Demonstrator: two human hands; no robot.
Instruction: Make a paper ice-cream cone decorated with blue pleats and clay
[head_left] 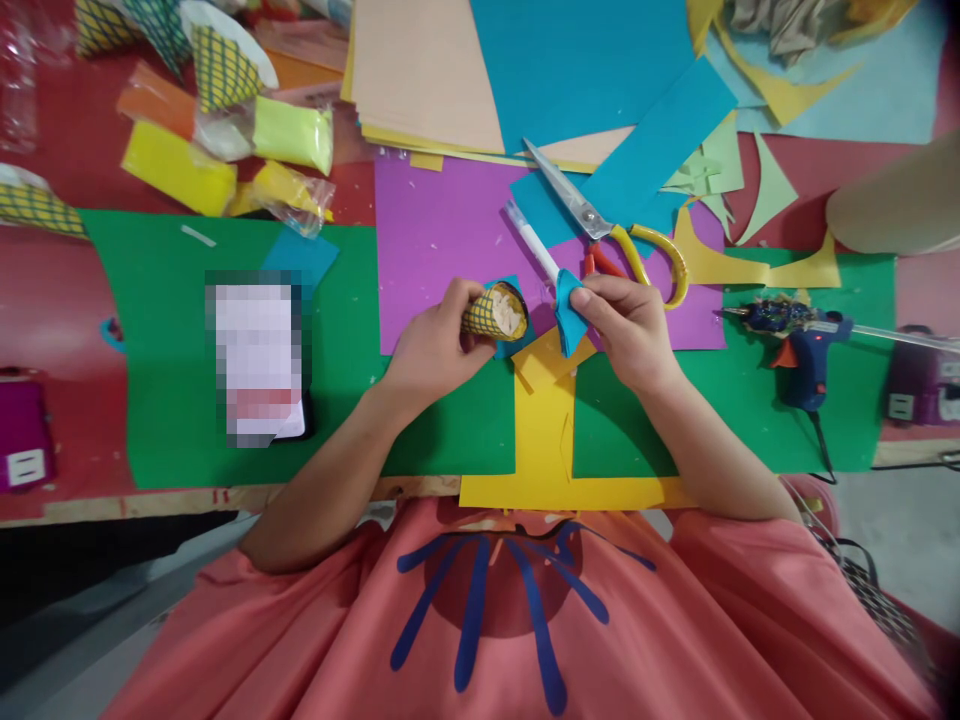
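My left hand [442, 345] is closed around a small yellow cone with a dark green grid [484, 316]. The cone lies on its side, its wide end turned right and stuffed with crumpled pale paper. Between the thumb and fingers of my right hand [626, 325] is a small folded piece of blue paper [570, 315]. A white marker [534, 240] lies just beyond that piece, and scissors [592, 222] with yellow and red handles rest above my right hand. Under the cone, part of another blue paper piece [504, 285] shows.
Purple [435, 230], green [172, 380] and yellow sheets [544, 400] cover the table. A glue gun [806, 350] lies at right, a phone with a blurred screen [259, 350] at left. Clay packets [180, 165] and more cones [229, 65] sit at the back left, a pale cylinder [900, 195] at right.
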